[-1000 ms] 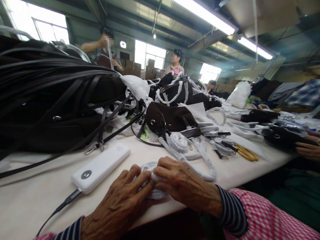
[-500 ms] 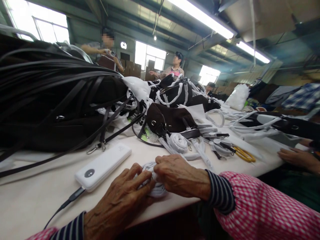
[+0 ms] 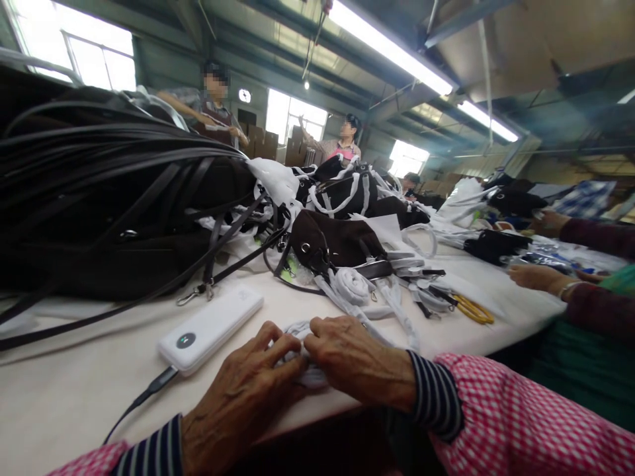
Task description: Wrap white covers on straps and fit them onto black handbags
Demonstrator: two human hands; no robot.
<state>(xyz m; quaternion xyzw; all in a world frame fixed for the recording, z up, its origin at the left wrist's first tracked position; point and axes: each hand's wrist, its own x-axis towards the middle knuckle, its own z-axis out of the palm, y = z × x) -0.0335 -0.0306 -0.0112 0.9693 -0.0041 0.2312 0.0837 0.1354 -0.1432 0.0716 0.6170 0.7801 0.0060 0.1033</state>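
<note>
Watching remotely, I see the bare left hand (image 3: 248,383) and bare right hand (image 3: 350,354), each grip closed around the round coil of soft whitish strip (image 3: 311,378) near the pale, smooth desk's (image 3: 54,396) front edge. If either slackens, the coil could likely unwind; fingertips, coil underside hidden, strip's end can't be made out.

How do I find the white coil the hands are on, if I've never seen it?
Start at the near edge of the pale table. There, between left hand and right hand, is the white coil, partly covered. A similar white roll lies farther in, by the dark bag, but only this coil has hands on it.
</note>
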